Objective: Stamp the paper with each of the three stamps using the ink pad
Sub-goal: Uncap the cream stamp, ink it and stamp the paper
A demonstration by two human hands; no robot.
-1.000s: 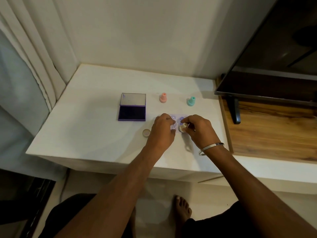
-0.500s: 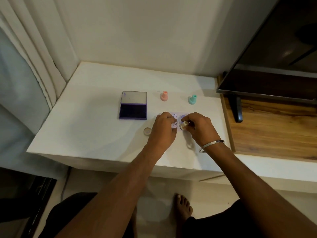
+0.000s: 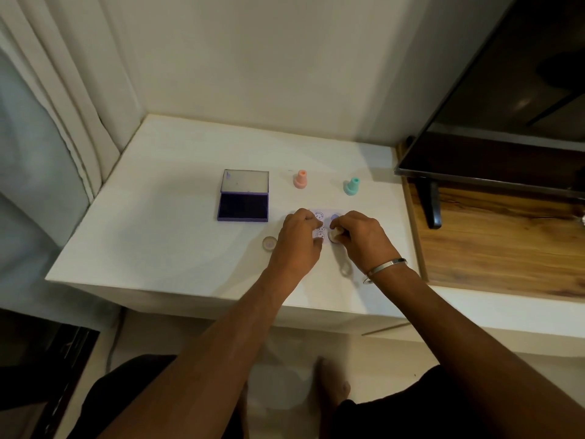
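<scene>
A small paper (image 3: 326, 215) with several purple smiley prints lies on the white table, mostly covered by both hands. My left hand (image 3: 299, 240) presses down on the paper's left part. My right hand (image 3: 359, 237) grips a cream stamp (image 3: 335, 235), its base down on the paper's right side. A pink stamp (image 3: 300, 179) and a teal stamp (image 3: 351, 186) stand upright behind the paper. The purple ink pad (image 3: 243, 207) lies open to the left, its lid (image 3: 245, 182) tipped back.
A round cream stamp cap (image 3: 269, 243) lies left of my left hand. The white table (image 3: 164, 217) ends at a front edge near me. A dark TV (image 3: 506, 106) with its stand foot (image 3: 430, 204) sits on a wooden shelf (image 3: 500, 248) to the right. Curtains hang at left.
My right hand has shifted the cream stamp slightly toward the far side of the paper. My left hand stays on the paper. The view has tilted a little.
</scene>
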